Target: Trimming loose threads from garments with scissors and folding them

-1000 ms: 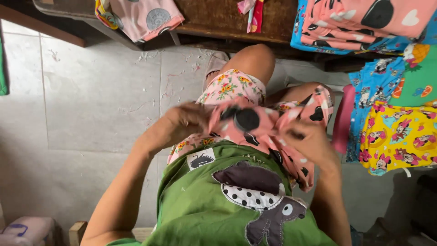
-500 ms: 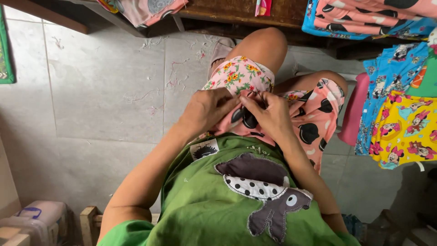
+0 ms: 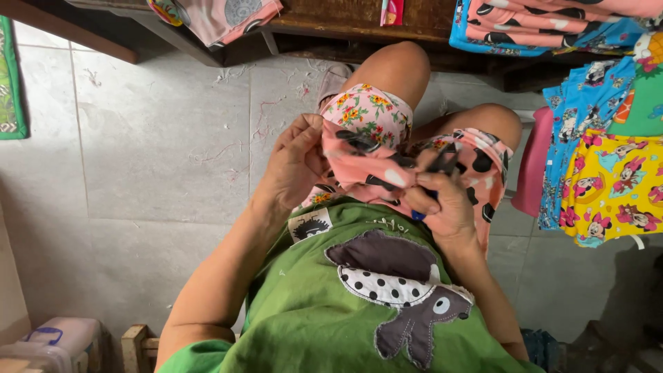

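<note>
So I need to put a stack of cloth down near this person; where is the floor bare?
The bare patch is the grey tile floor to the person's left, bordered by the wooden bench above, the green mat and the plastic box. The lap is crowded: both hands grip the pink cloth. To the right, printed clothes hang close.

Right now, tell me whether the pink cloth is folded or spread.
Bunched, not spread: the pink cloth is gathered between left hand and right hand.
</note>
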